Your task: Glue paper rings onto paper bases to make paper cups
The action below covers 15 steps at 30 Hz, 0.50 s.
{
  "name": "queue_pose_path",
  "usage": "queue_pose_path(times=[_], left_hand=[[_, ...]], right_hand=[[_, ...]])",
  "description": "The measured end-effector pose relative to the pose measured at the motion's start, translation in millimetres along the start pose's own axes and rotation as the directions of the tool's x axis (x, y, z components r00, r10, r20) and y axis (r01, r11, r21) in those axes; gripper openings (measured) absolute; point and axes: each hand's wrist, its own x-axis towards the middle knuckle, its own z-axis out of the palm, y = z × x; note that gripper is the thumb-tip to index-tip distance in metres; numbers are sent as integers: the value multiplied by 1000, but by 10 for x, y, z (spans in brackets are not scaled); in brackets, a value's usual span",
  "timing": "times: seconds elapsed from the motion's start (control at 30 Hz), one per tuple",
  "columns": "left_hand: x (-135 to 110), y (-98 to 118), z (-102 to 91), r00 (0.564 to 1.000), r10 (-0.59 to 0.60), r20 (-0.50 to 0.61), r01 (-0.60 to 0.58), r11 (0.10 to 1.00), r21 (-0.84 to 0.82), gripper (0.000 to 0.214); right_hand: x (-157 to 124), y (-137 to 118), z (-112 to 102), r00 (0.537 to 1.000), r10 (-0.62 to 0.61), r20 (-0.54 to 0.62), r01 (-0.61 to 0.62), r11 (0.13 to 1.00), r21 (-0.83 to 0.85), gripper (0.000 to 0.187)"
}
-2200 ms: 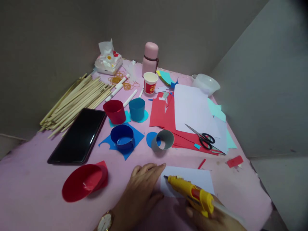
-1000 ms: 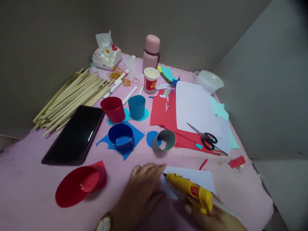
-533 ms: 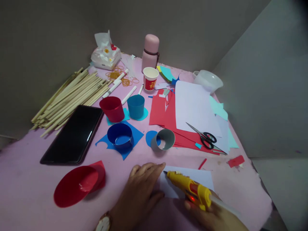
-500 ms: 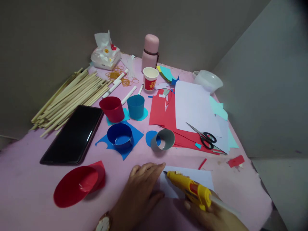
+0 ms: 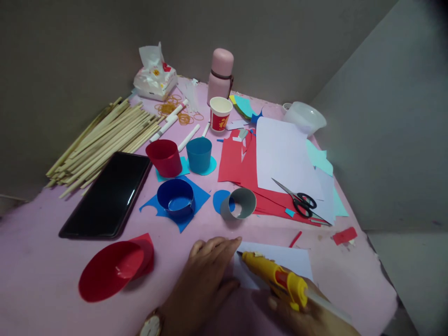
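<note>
On the pink tabletop [image 5: 42, 261] the left hand [image 5: 206, 275] lies flat, fingers together, pinning white paper [image 5: 297, 261]; right hand [image 5: 308, 317] fingers clamp the yellow glue gun [image 5: 276, 277]; nearby grey paper cup [image 5: 240, 205] looks empty

A single head-worn camera looks forward and down, close over the pink table [image 5: 42, 280].
</note>
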Motion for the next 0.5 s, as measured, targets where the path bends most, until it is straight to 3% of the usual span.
queue_pose_path(times=[0.3,0.5], left_hand=[[13,16,-15,1000,-2,8,2,1000,14,66],[14,22,-22,1000,-1,-4,1,1000,7,64]], right_hand=[[-28,-100,-63,999,18,-43,-20,999,-43,15],[-57,-151,-112,996,71,-48,-74,995,-63,19]])
